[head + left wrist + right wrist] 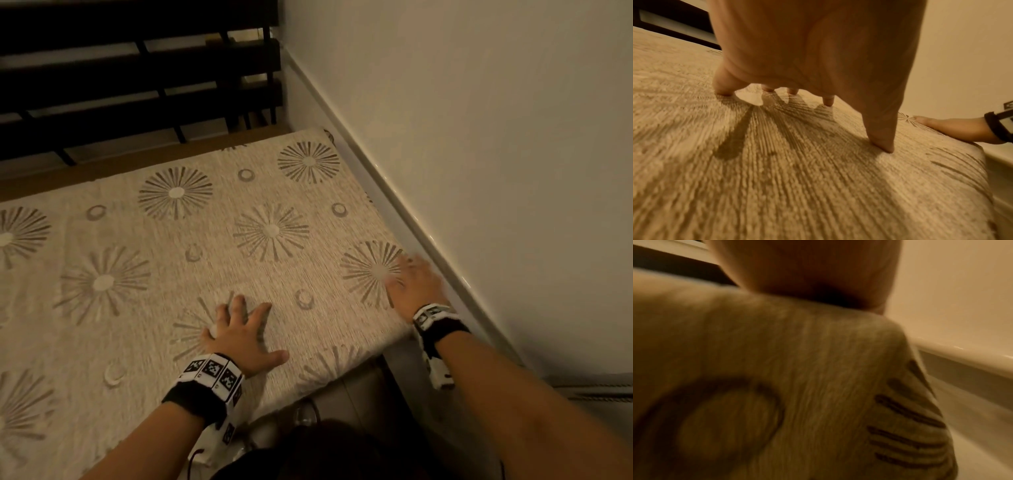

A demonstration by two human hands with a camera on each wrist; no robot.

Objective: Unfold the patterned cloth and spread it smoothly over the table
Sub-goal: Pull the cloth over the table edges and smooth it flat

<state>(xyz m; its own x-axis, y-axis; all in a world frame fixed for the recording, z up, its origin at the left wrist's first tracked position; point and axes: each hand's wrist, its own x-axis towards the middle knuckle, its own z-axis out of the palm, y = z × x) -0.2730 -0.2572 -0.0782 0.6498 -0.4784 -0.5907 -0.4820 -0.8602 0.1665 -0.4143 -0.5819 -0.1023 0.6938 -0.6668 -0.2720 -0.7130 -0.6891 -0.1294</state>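
Head view | left hand (241, 337): fingers spread, tips pressing the patterned cloth (191, 260) beneath them, gripping nothing | right hand (416, 284): blurred, flat on cloth by its wall-side edge, finger detail unclear | wall (479, 137) just beyond.

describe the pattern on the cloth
Beige patterned cloth with grey-brown starbursts and small rings, clearest in the head view.

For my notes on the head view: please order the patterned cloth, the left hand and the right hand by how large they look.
1. Patterned cloth, by far the largest.
2. Left hand.
3. Right hand: looks smaller, but it is blurred and farther from the camera, so this rank is unsure.
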